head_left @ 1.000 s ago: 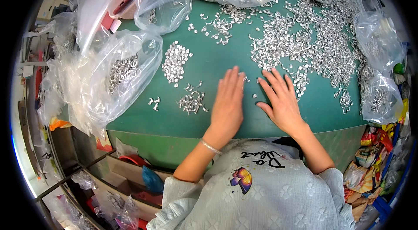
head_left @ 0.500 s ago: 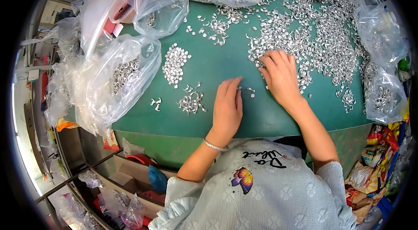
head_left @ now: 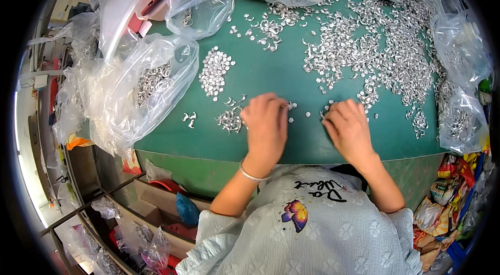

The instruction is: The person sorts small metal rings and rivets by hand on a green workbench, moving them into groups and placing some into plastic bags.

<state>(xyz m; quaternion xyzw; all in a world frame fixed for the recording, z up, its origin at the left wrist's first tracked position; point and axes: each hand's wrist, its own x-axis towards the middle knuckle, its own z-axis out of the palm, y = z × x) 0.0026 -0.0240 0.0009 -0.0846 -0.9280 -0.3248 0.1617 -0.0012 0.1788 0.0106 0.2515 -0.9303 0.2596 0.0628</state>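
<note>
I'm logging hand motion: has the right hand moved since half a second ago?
Yes, the right hand has moved toward the near edge of the table.

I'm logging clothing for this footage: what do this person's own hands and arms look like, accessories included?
The left hand and right hand are ungloved; the left wears a slim silvery bracelet, the right none. Both forearms are bare up to loose, pale grey-blue sleeves that end around the elbows.
</note>
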